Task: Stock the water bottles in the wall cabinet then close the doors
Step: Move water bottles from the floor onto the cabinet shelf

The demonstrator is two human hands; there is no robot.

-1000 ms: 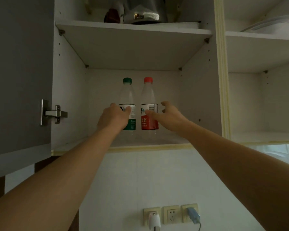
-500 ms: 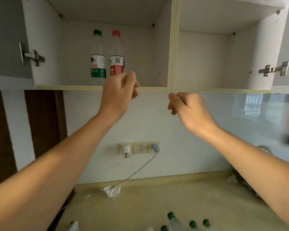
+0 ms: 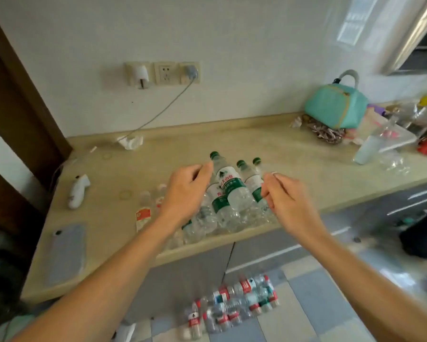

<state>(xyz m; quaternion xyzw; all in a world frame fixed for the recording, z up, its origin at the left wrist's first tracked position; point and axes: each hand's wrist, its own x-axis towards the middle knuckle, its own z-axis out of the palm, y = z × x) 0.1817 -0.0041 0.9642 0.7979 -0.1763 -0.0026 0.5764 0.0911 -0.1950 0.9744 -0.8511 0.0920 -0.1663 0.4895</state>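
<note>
Several clear water bottles lie on the beige counter [image 3: 306, 169] near its front edge. Green-capped, green-labelled ones [image 3: 228, 191] sit in the middle; red-labelled ones [image 3: 143, 213] lie to their left. My left hand [image 3: 186, 193] hovers over the left side of the group, fingers loosely curled, holding nothing. My right hand [image 3: 281, 193] hovers over the right side, fingers also loosely curled and empty. The wall cabinet is out of view.
A phone [image 3: 67, 253] lies at the counter's front left, a white object [image 3: 78, 191] behind it. A teal bag [image 3: 335, 104] and clutter fill the right end. A pack of bottles [image 3: 232, 304] lies on the floor. Sockets [image 3: 165, 72] are on the wall.
My view has dropped from the open cabinet, where two bottles stand, to the counter. Both hands have come down empty from the shelf to just above the lying bottles.
</note>
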